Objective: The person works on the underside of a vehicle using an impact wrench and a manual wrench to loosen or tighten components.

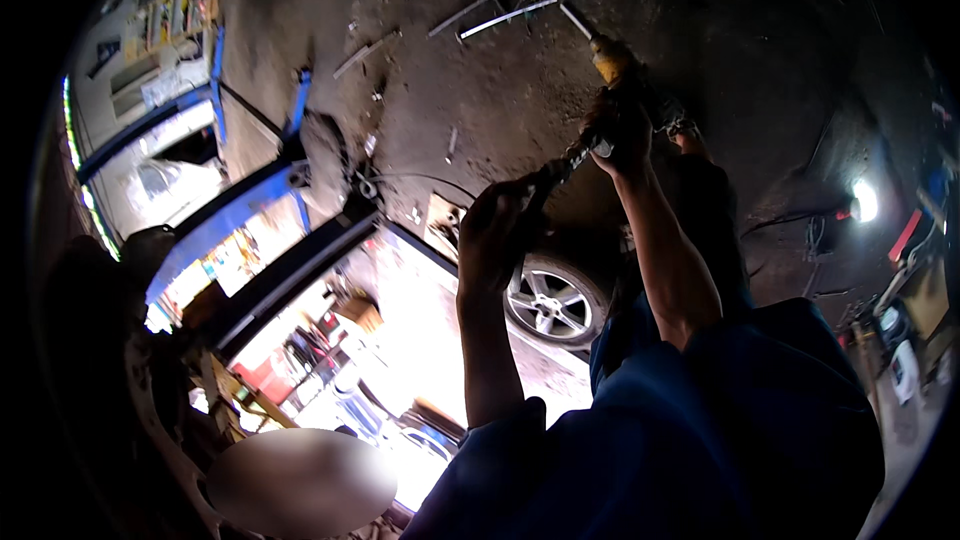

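Note:
Both of my arms reach up toward the dark, dirty underside of a car [480, 90]. My left hand [495, 235] is closed around the lower end of a long thin metal tool [560, 168]. My right hand [620, 130] grips the same tool higher up, next to a yellowish part [610, 60] on the underbody. Blue sleeves cover my upper arms at the bottom of the view. The tool's tip is hidden behind my right hand.
A car wheel with a silver spoked rim [550, 300] hangs just below my hands. Blue lift arms [255, 205] cross at the left. A bright work lamp [865, 200] glows at the right. Shelves with goods and daylight show at the lower left.

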`<state>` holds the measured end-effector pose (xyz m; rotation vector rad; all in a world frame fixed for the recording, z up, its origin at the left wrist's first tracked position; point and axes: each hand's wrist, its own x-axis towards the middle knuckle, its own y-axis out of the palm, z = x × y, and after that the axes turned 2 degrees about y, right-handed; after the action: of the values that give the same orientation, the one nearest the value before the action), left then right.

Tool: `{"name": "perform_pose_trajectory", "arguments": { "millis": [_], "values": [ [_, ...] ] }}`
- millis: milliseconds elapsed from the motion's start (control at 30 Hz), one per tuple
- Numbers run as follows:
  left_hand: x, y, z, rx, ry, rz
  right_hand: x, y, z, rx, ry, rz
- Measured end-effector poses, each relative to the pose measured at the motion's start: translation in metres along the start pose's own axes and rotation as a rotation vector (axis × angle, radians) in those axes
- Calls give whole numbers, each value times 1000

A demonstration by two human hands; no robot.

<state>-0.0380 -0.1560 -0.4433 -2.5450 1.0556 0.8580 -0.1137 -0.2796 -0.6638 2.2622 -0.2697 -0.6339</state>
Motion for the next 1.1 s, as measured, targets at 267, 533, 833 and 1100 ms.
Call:
{"name": "perform_pose_trajectory", "arguments": {
  "millis": [267, 533, 833, 1100],
  "values": [
    [123, -26, 89, 322, -278, -369, 45, -47, -14, -1090, 386, -869],
    [156, -135, 309, 757, -279, -447, 41, -14, 173, -2286, 741, -768],
    [154, -172, 369, 547, -563, -539, -104, 132, 455, -1973, 225, -1451],
    [148, -204, 356, 421, -574, -1002, 7, 54, 389, -2920, 142, -996]
  ]
}}
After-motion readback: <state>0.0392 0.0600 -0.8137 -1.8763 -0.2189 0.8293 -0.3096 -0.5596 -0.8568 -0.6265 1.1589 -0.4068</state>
